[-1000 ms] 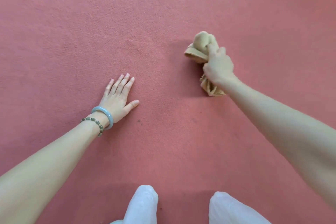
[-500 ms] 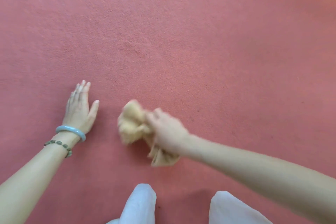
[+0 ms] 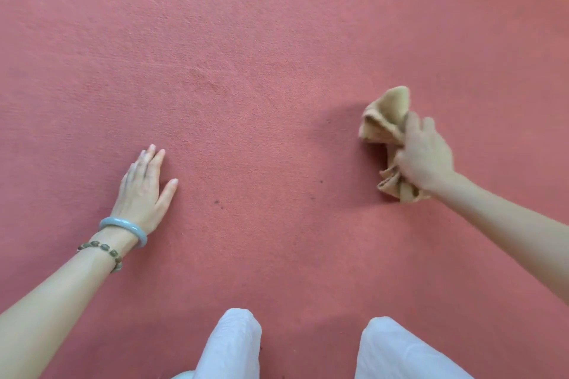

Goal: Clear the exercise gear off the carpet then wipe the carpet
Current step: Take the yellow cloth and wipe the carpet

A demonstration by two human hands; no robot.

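Note:
A red carpet (image 3: 261, 55) fills the whole view. My right hand (image 3: 423, 157) is closed around a crumpled tan cloth (image 3: 385, 115) and presses it on the carpet at the right. The cloth bunches out above and below my fingers. My left hand (image 3: 143, 191) lies flat on the carpet at the left, palm down, fingers together and thumb apart, holding nothing. No exercise gear is in view.
My two knees in white trousers (image 3: 229, 344) rest on the carpet at the bottom edge. A few small dark specks (image 3: 217, 202) mark the carpet between my hands. A pale bangle and a bead bracelet (image 3: 101, 248) sit on my left wrist.
My right hand swept the cloth from the upper middle down to the left beside my left hand, then back out to the right. My left hand stayed flat on the carpet.

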